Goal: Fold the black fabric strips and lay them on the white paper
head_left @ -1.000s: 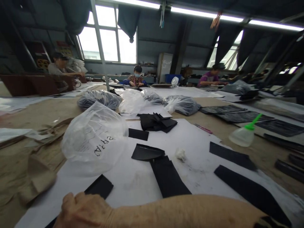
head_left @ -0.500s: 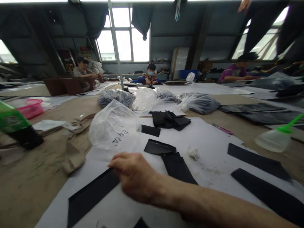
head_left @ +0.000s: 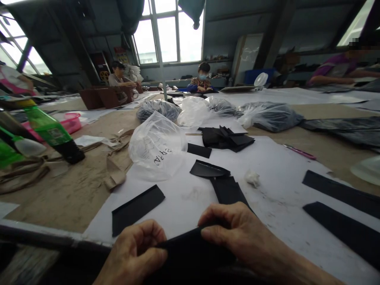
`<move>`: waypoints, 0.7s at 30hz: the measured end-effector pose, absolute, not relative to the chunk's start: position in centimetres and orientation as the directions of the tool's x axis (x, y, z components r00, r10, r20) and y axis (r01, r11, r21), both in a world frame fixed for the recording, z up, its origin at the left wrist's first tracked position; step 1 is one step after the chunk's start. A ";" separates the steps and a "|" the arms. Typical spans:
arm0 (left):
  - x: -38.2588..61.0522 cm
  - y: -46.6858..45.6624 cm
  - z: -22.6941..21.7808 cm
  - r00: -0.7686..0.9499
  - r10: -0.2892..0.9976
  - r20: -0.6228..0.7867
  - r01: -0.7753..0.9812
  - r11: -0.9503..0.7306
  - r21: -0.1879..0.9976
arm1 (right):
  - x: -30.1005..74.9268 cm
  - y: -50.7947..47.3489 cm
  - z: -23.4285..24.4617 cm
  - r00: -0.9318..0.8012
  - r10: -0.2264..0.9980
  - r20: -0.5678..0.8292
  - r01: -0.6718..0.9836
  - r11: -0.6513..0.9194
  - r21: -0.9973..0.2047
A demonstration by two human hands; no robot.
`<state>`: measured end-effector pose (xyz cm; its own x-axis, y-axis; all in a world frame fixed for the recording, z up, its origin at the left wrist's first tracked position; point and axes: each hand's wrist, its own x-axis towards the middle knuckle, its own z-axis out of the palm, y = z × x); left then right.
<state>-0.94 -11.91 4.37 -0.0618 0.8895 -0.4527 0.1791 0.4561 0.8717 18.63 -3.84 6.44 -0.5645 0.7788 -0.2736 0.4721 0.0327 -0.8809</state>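
Both hands pinch one black strip at the near table edge. My left hand grips its left end with thumb and fingers closed. My right hand curls over its right part, fingertips pressed on the top edge. On the white sheet beyond them lie another black strip at the left, a folded black piece and a curved black piece.
A clear plastic bag stands left of centre, and a stack of black pieces lies behind it. Long black strips lie at the right. A green bottle stands at the left. Several people sit at far tables.
My right hand drew back from the strip at the left to the near edge. My left hand came into view, and both now grip a black strip. The camera tilted down and left.
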 end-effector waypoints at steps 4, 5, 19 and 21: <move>-1.8 -11.5 4.0 -0.171 0.968 0.184 0.660 -0.026 0.751 | 18.4 -3.4 6.5 -0.596 0.765 0.245 0.353 0.523 -0.775; -2.0 -11.4 3.7 -0.132 0.896 0.425 0.765 -0.180 0.619 | 18.3 -3.4 6.3 -0.573 0.680 0.458 0.307 0.696 -0.649; -2.4 -13.6 -0.7 0.166 0.736 0.657 0.953 -0.290 0.085 | 19.0 -6.7 0.9 -0.741 0.331 0.583 0.530 0.823 0.206; -1.8 -13.4 -0.6 0.281 0.719 0.636 0.937 -0.350 -0.019 | 19.0 -6.8 1.0 -0.744 0.334 0.578 0.539 0.811 0.225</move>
